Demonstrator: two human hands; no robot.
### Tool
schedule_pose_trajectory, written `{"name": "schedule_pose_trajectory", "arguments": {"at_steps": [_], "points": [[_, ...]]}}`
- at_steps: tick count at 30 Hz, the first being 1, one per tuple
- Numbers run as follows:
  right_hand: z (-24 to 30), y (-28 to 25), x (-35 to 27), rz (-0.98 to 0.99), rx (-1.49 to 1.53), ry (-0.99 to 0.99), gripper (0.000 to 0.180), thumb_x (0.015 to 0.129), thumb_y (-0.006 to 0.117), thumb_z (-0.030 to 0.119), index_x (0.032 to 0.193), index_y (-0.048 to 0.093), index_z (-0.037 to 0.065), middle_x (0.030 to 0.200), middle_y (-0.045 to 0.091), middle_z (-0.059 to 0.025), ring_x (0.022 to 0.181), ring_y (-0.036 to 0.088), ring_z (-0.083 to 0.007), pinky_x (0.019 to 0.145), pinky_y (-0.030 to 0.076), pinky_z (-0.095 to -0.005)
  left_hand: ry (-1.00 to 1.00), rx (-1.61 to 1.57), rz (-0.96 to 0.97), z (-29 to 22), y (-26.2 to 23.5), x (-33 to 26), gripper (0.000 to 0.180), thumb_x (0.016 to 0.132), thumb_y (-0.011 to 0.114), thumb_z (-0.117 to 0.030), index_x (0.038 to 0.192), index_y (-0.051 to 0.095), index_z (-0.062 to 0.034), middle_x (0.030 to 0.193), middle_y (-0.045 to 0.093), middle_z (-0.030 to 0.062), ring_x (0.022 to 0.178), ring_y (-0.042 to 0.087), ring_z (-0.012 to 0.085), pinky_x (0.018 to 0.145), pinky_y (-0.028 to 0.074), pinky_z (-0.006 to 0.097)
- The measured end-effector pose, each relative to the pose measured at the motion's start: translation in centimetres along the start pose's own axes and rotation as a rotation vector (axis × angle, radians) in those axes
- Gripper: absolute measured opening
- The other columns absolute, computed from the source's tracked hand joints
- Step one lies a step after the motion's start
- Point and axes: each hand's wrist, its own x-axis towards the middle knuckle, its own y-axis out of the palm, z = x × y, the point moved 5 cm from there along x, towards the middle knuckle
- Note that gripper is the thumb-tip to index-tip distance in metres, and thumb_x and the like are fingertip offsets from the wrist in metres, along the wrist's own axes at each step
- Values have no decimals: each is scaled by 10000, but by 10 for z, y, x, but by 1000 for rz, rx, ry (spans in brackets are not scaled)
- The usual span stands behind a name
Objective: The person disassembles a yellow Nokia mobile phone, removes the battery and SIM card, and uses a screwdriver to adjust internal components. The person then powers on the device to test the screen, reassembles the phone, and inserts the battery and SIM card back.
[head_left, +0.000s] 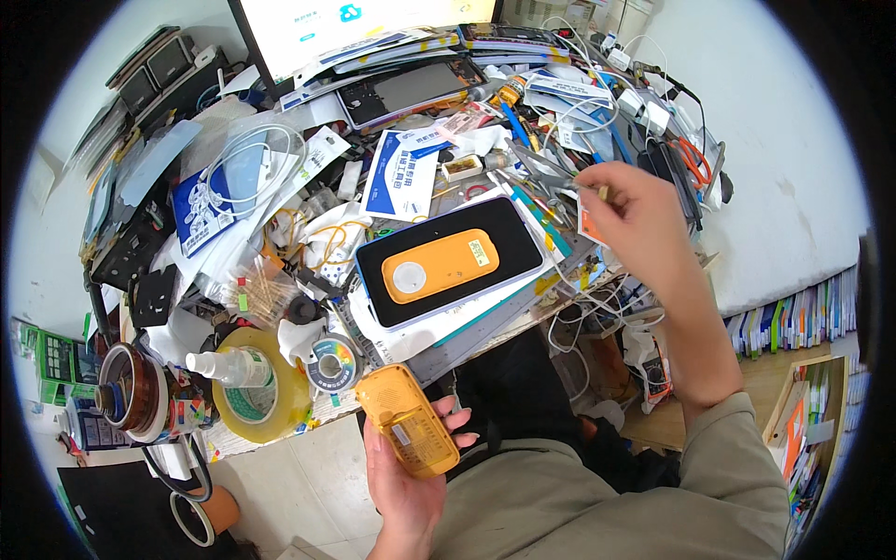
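Observation:
In my left hand (401,495), low at the front, rests a small orange handheld device case (408,420). It has a patch of fine holes at its upper end and an open recess with a label inside. My right hand (635,210) is raised over the right of the desk, thumb and fingers pinched together; a small yellowish bit shows between them, too little to name. Between the hands, an orange cover (443,266) with a round whitish disc and a pale label lies on a black pad (511,233) with a light rim.
Tools, cables and papers heap the desk behind the pad, below a lit monitor (373,23). A roll of yellow tape (299,411), a spray bottle (229,366) and a solder spool (331,364) crowd the left front edge. White cables (569,327) hang off the right edge.

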Motion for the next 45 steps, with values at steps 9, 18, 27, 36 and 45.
{"name": "schedule_pose_trajectory", "arguments": {"at_steps": [9, 18, 27, 36, 45], "points": [[27, 19, -7, 24, 887, -94, 192, 995, 621, 144, 1137, 561, 29, 897, 682, -58, 702, 628, -86, 622, 472, -176, -34, -14, 108, 9, 8, 2, 551, 1049, 375, -466, 1451, 314, -93, 1288, 561, 290, 1094, 642, 397, 847, 573, 497], [43, 80, -5, 46, 712, -245, 124, 1016, 535, 87, 1104, 540, 0, 1013, 684, -136, 820, 723, -162, 692, 583, -243, -26, 54, 46, 5, 5, -5, 559, 1049, 348, -500, 1451, 338, -113, 1264, 583, 261, 1060, 656, 354, 815, 582, 465], [39, 90, -1, 77, 700, -212, 135, 1020, 532, 107, 1106, 544, 3, 1001, 693, -130, 805, 722, -164, 683, 568, -244, -50, 55, 49, 4, 8, -2, 535, 1055, 345, -468, 1454, 325, -113, 1258, 583, 266, 1056, 657, 346, 819, 579, 461], [44, 89, 0, 67, 706, -190, 138, 1017, 537, 97, 1118, 547, 4, 1019, 690, -129, 807, 722, -159, 683, 572, -246, -54, 67, 54, 3, 9, 1, 503, 1050, 396, -398, 1452, 313, -108, 1262, 579, 281, 1056, 656, 361, 831, 577, 471], [59, 69, -19, 88, 875, -137, 134, 1003, 548, 35, 1125, 531, -18, 1053, 671, -167, 829, 728, -190, 673, 591, -238, -25, -73, 51, -8, 8, 18, 491, 1025, 482, -362, 1390, 428, -38, 1202, 602, 222, 1030, 637, 324, 857, 547, 438]]}}
